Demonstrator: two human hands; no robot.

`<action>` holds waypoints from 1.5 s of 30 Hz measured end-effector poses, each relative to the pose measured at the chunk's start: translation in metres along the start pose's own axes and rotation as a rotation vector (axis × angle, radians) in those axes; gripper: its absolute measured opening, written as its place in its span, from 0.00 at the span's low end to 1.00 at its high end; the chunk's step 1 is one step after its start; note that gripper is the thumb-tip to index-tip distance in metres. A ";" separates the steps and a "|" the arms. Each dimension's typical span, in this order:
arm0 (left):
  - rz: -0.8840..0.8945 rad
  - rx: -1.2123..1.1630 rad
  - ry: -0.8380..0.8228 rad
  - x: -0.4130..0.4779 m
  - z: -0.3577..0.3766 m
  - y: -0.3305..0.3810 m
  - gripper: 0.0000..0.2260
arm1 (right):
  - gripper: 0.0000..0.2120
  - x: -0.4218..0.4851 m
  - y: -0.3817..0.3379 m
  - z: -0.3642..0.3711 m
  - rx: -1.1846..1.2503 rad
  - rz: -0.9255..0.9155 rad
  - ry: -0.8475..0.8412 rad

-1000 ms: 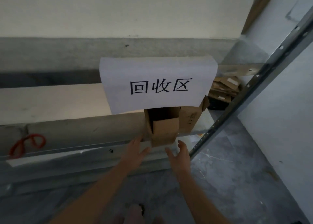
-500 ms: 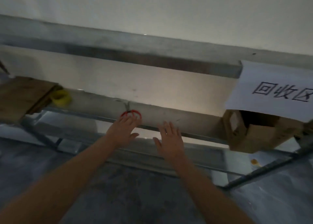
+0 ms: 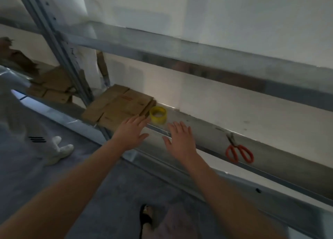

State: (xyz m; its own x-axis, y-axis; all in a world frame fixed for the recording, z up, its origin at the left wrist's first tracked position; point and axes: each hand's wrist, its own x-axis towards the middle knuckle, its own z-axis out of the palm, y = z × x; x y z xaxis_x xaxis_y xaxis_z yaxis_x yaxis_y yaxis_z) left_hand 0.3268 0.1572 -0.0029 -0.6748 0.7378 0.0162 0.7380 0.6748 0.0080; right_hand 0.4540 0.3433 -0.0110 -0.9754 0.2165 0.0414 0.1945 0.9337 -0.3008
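Both hands are extended toward the lower shelf [image 3: 201,130] of a metal rack, palms down. The left hand [image 3: 130,131] sits at the near corner of a stack of flattened cartons [image 3: 119,106], and its fingers [image 3: 139,120] are straight and slightly spread, holding nothing. Whether the tips touch the cardboard cannot be told from here. The right hand [image 3: 180,139] hovers over the shelf's front edge with its fingers [image 3: 178,127] likewise loose and spread, and it is empty. A yellow tape roll [image 3: 158,114] lies flat on the shelf, tight against the right edge of the cartons and just beyond the gap between the two hands. My judgement is that the roll or the top carton is the object of the reach, since both hands frame that spot and are spread ready to take hold. Red-handled scissors [image 3: 238,153] lie well apart to the right on the same shelf. This suggests packing tools are kept beside the carton stock for ready use. A second person's legs [image 3: 59,148] stand on the floor at left, past the upright post [image 3: 59,45].
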 end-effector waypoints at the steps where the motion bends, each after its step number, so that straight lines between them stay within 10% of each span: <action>1: -0.028 0.003 -0.002 0.002 0.003 -0.029 0.27 | 0.29 0.022 -0.017 0.009 0.012 -0.005 0.003; 15: -0.122 -0.016 -0.173 0.092 0.025 -0.317 0.26 | 0.33 0.243 -0.131 0.123 0.331 0.378 -0.066; 20: -0.283 -0.441 -0.257 0.148 0.061 -0.362 0.30 | 0.37 0.265 -0.135 0.147 0.325 0.643 -0.105; 38: -0.366 -0.729 -0.243 0.163 0.101 -0.396 0.36 | 0.36 0.280 -0.158 0.156 0.730 0.971 0.180; 45: -0.253 -0.876 -0.154 0.153 0.057 -0.383 0.40 | 0.31 0.243 -0.144 0.115 0.863 0.824 0.294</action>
State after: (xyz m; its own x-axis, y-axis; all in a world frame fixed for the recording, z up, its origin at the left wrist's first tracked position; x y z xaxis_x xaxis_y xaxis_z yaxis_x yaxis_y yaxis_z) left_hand -0.0595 0.0125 -0.0600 -0.7633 0.6069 -0.2216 0.2664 0.6081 0.7478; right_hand 0.1767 0.2287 -0.0667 -0.5115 0.8127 -0.2793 0.4996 0.0168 -0.8661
